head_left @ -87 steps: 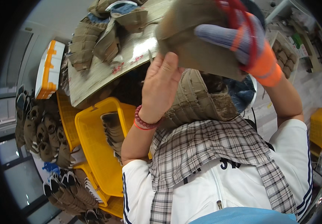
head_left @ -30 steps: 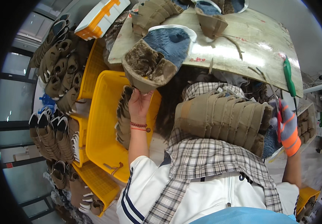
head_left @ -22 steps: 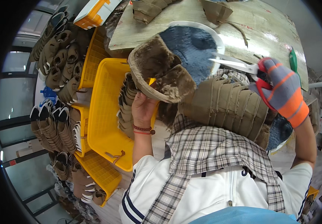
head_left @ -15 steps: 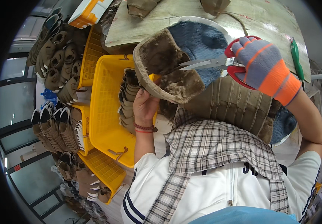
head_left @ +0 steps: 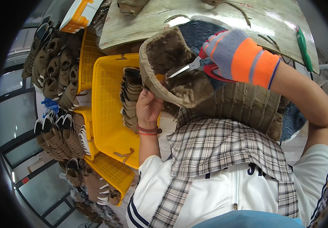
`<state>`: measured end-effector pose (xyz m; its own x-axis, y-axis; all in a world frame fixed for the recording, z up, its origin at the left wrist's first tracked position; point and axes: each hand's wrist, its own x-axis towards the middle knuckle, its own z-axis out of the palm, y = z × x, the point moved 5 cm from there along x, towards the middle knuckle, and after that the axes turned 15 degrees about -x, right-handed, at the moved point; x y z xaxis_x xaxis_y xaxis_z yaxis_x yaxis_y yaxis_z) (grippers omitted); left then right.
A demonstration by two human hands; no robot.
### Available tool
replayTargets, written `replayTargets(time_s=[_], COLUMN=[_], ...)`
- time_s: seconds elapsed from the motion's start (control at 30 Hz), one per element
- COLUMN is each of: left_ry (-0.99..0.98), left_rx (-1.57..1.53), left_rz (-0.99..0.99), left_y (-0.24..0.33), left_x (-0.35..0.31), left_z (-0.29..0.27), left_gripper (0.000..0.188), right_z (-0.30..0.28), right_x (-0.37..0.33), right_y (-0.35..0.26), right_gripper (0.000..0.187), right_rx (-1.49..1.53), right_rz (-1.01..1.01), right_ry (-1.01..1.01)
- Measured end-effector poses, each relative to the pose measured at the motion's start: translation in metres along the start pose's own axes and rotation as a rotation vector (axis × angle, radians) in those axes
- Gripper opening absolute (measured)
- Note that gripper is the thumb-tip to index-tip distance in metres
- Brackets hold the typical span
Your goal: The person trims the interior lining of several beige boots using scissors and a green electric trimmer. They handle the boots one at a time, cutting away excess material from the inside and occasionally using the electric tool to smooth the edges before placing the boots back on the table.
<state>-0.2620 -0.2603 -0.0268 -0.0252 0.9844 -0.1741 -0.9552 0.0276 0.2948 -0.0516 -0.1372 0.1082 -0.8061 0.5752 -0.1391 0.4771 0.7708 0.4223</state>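
"What's different from a second ago?"

"The scissors (head_left: 188, 68) were out by the stack of brown pieces (head_left: 244, 100) on the lap; now their blades reach inside the fur-lined piece (head_left: 199, 89)."

"Where's that piece?"

"Held up near the edge of the surface (head_left: 141, 32), beside the yellow basket (head_left: 105, 142)."

"And the fingers?"

"Bare left hand (head_left: 148, 110): gripping its lower edge, as before. Gloved right hand (head_left: 235, 53): wrapped round the red handles."

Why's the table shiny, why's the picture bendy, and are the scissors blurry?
Head view: light glares white off the tabletop; head view: the fisheye lens bends the tabletop's right edge, with black corners around; head view: the scissors look fairly clear.
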Motion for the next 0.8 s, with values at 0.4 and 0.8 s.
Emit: replayTargets(time_s=[0.4, 0.8], left_ry=[-0.075, -0.007], left_rx=[-0.061, -0.039], left_rz=[-0.054, -0.026], left_y=[-0.001, 0.000], left_x=[0.005, 0.006], left_z=[-0.007, -0.008], left_gripper=[0.045, 0.044], right_z=[0.008, 0.007], right_x=[0.005, -0.012], right_y=[-0.004, 0.035], right_gripper=[0.022, 0.034], right_rx=[0.009, -0.145], right_rz=[-0.024, 0.165], right_ry=[0.086, 0.290])
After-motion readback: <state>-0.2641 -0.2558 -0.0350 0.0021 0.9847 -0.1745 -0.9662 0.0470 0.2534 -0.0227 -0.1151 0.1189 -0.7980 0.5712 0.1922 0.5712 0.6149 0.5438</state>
